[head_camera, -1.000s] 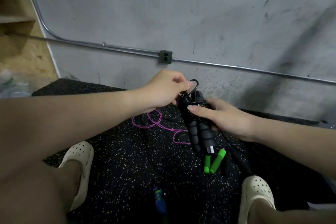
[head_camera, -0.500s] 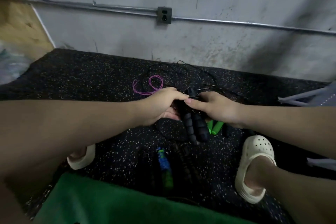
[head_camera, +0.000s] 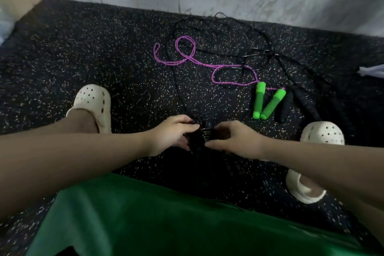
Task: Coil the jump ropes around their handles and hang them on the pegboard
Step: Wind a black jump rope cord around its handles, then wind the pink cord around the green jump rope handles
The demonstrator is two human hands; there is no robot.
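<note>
Black handles (head_camera: 200,136) cord-wrapped, held low; green-handled purple rope (head_camera: 268,101) and black rope (head_camera: 299,104) loose on floor.

Dim, soft indoor light; slight motion blur overall, wide-angle bending at the edges.

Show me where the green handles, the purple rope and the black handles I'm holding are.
green handles (head_camera: 270,104): head view, middle of the right-hand handle.
purple rope (head_camera: 188,58): head view, where its upper loop crosses.
black handles (head_camera: 200,132): head view, wrapped part between both hands.
</note>
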